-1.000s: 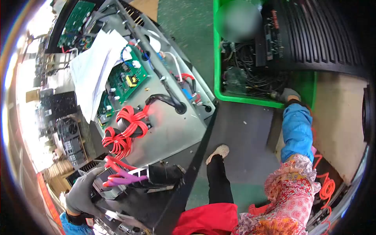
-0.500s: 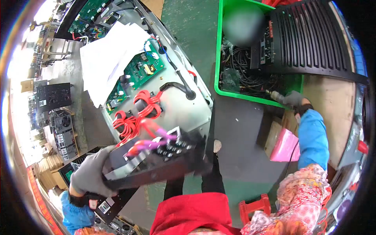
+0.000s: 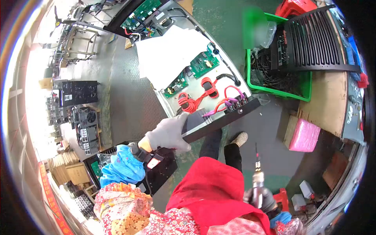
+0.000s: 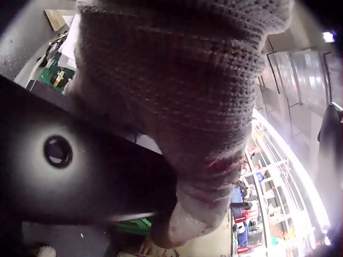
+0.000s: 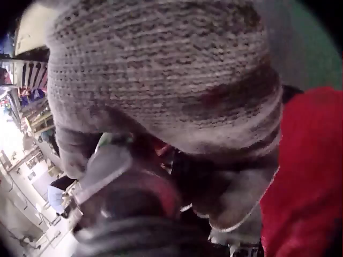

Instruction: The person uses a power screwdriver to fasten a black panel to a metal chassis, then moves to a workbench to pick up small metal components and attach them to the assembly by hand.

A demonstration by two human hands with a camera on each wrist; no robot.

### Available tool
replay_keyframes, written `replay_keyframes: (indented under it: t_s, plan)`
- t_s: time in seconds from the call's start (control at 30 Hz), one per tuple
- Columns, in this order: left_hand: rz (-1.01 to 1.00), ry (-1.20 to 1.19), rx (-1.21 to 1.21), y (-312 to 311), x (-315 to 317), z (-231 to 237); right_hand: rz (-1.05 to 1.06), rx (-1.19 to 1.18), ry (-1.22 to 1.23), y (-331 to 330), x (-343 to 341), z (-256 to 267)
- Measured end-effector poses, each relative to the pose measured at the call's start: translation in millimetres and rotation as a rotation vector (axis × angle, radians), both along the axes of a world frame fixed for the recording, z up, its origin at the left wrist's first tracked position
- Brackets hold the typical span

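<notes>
My gloved left hand grips the end of a long black panel that carries terminals with red and purple wires. The panel is held tilted over the near end of an open metal chassis. In the left wrist view the glove lies over the dark panel. At the lower right my gloved right hand is curled round a power screwdriver, its bit pointing away from me. The right wrist view shows the glove round the tool's body, partly blurred.
White papers and green circuit boards lie in the chassis. Beyond to the right stand a green crate of cables and a black finned panel. A pink block is at right, a black unit at left.
My right hand has moved from beside the green crate back toward my body with the screwdriver. My left hand has carried the black panel up and right, to the chassis end.
</notes>
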State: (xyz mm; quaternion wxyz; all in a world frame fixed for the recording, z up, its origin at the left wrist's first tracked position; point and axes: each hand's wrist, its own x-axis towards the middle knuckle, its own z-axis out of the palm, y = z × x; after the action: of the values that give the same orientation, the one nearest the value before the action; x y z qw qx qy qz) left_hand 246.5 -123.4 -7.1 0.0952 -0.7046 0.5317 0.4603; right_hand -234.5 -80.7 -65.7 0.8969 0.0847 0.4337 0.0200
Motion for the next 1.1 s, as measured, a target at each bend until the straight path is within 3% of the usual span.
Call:
replay_keyframes:
  t_s: [0.03, 0.07, 0.17, 0.27, 0.3, 0.37, 0.47, 0.57, 0.67, 0.77, 1.1]
  plan:
    - [-0.024, -0.011, -0.004, 0.4, 1.0, -1.3, 0.096, 0.009, 0.067, 17.2, 8.2, 7.6]
    - [-0.020, -0.011, 0.034, -0.8, 1.2, -1.4, 0.123, -0.184, -0.040, 40.5, 5.4, -4.1]
    - [-0.025, 0.029, -0.043, 1.9, 2.7, -0.7, 0.241, -0.585, 0.105, 47.5, 41.7, 20.6]
    - [-0.056, -0.034, 0.004, -1.4, 0.9, 3.6, 0.429, -0.431, 0.017, 28.3, 37.8, 4.6]
    - [-0.049, -0.020, 0.000, -1.4, 1.2, 3.9, 0.351, -0.351, -0.041, 24.1, 37.0, -2.6]
    - [-0.035, 0.002, -0.002, -0.7, 2.0, 3.4, 0.378, -0.475, -0.015, 1.6, 63.9, 12.6]
    - [-0.025, -0.013, 0.032, -0.1, -0.2, 4.0, 0.566, -0.905, 0.098, -5.2, 71.4, -19.3]
    - [-0.037, -0.024, -0.005, 3.8, -1.7, 1.1, 1.029, -1.387, 0.265, -27.0, 77.8, -24.7]
    - [0.001, -0.002, -0.011, 5.3, -2.1, -0.2, 1.110, -1.336, 0.219, -42.3, 82.3, -18.1]
    - [0.032, 0.035, -0.049, 9.9, 0.1, -5.6, 0.840, -1.285, 0.129, -31.4, 82.2, -28.6]
    - [0.009, 0.031, -0.071, 14.7, 5.5, -13.0, 0.888, -1.395, 0.164, -23.9, 107.6, -30.1]
